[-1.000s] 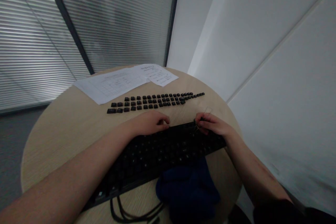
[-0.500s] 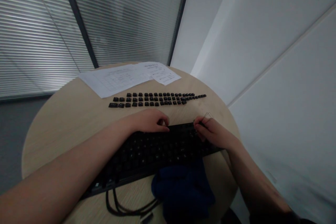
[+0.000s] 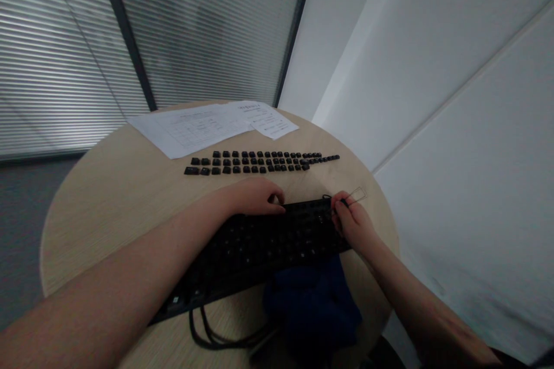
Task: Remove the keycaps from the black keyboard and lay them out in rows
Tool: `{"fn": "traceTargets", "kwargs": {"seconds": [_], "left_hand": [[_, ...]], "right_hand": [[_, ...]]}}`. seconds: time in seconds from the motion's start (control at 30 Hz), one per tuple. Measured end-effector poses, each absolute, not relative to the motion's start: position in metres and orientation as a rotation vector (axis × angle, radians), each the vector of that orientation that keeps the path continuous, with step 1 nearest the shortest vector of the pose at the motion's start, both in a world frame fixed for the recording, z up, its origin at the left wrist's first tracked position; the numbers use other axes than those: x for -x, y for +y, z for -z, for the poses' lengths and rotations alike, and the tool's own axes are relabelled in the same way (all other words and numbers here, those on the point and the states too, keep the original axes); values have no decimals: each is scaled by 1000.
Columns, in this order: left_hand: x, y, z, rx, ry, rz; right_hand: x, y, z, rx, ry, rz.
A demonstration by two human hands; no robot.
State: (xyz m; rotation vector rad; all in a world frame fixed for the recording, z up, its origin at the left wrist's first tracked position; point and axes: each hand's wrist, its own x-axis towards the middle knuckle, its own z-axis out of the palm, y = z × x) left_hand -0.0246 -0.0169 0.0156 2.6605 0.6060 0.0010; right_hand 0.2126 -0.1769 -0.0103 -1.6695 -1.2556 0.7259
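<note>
A black keyboard (image 3: 259,242) lies at a slant across the round table, partly covered by my left forearm. My left hand (image 3: 262,196) is at its far edge, fingers curled over and thumb along the top, gripping it. Over the keyboard's right end, my right hand (image 3: 350,213) pinches a wire keycap puller (image 3: 357,193), its thin wire loop sticking out to the upper right. A small dark piece shows at the right fingertips; I cannot tell whether it is the puller's handle or a keycap. Beyond the keyboard, several loose black keycaps (image 3: 246,162) stand in rows.
Printed paper sheets (image 3: 194,127) lie at the table's far side. A dark blue cloth (image 3: 309,305) lies against the keyboard's near edge, beside a looped black cable (image 3: 208,343). The wooden tabletop (image 3: 104,207) has a curved edge, with a white wall (image 3: 454,144) to the right.
My right hand has turned and shifted slightly right, and the wire loop now points more to the right. The keyboard's left end has swung a little. My left hand keeps its hold.
</note>
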Motion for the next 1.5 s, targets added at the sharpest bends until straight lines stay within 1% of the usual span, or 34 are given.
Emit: {"fn": "traceTargets", "kwargs": {"seconds": [0.1,0.27,0.47,0.73,0.83,0.97,1.07,1.17,1.27,1.37,1.5], "left_hand": [[25,-17,-14,-2665,603,-12],[25,-16,-12,-2666,599,-9],[24,-16,-13,-2652,598,-14],[25,-16,-15,-2624,604,-18],[25,-15,-15,-2627,603,-29],[25,-15,-13,-2632,594,-37],[25,-15,-14,-2626,584,-38],[26,-16,-18,-2633,561,-94],[27,-19,-25,-2608,549,-243],[28,-25,-31,-2492,558,-380],[30,-30,-32,-2245,555,-446]], "right_hand": [[-213,-173,12,1657,-1195,-764],[-221,-177,19,1655,-1343,-764],[-229,-184,30,1640,-1483,-668],[-226,-181,38,1512,-1197,-740],[-222,-179,33,1481,-1137,-751],[-220,-174,24,1309,-1013,-775],[-219,-173,22,1258,-1024,-774],[-219,-177,25,1273,-1111,-717],[-217,-185,20,1303,-1297,-635],[-210,-187,-2,1299,-1638,-505],[-193,-176,-40,1149,-2028,-396]]}}
